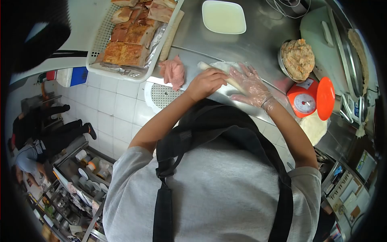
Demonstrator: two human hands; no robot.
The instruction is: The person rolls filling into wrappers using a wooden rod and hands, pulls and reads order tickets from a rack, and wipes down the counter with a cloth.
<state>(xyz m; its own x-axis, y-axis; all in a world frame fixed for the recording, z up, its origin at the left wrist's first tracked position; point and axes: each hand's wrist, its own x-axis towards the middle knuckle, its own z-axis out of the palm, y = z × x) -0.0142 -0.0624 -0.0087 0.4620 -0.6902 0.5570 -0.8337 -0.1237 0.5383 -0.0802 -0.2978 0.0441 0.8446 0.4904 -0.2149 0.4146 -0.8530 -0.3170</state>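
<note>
A long, pale roll [234,84] lies aslant on the steel counter, close to its front edge. My left hand [207,84], bare, has its fingers curled over the left part of the roll. My right hand [250,86] wears a clear plastic glove and rests across the roll's right part, with fingers and thumb spread. Behind the hands a thin whitish sheet [221,65] partly shows. A crumpled pink cloth [172,72] lies to the left of my left hand.
Cooked meat slabs [129,44] fill a white basket [147,74], with another pale roll [172,36] alongside. Around the right are a bowl of filling [297,60], a red scale [303,99] and a round pale sheet [314,128]. A white dish [223,18] holds pale liquid. People [30,141] work far left.
</note>
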